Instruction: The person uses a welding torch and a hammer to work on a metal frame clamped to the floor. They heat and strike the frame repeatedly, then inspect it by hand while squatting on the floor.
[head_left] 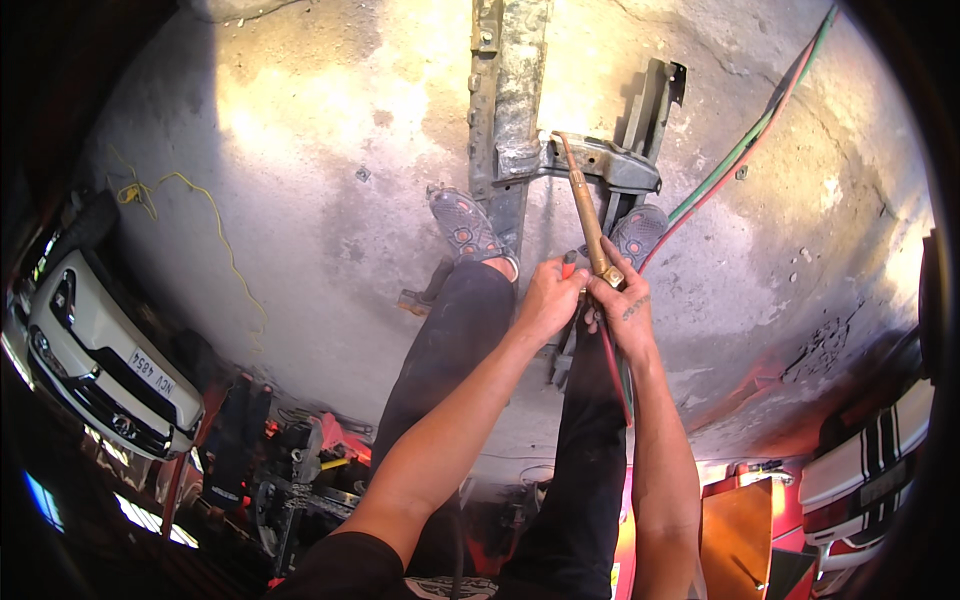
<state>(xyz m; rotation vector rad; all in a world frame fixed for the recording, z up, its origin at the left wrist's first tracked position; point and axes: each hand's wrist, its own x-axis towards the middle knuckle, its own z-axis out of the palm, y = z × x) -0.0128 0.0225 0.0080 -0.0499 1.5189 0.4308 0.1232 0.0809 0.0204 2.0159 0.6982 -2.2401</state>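
My right hand grips a brass cutting torch near its valves, with the tip angled forward over a dark steel bracket. My left hand is closed around a small red object, perhaps a lighter, beside the torch's valve end. A red hose and a green one hang below my right hand. My feet, in grey perforated clogs, stand either side of steel rails lying on the concrete; the bracket crosses them.
Red and green hoses run off to the upper right. A yellow cord lies on the left floor. A white vehicle front is at far left, a striped vehicle at lower right. Tools and metal parts crowd the lower left.
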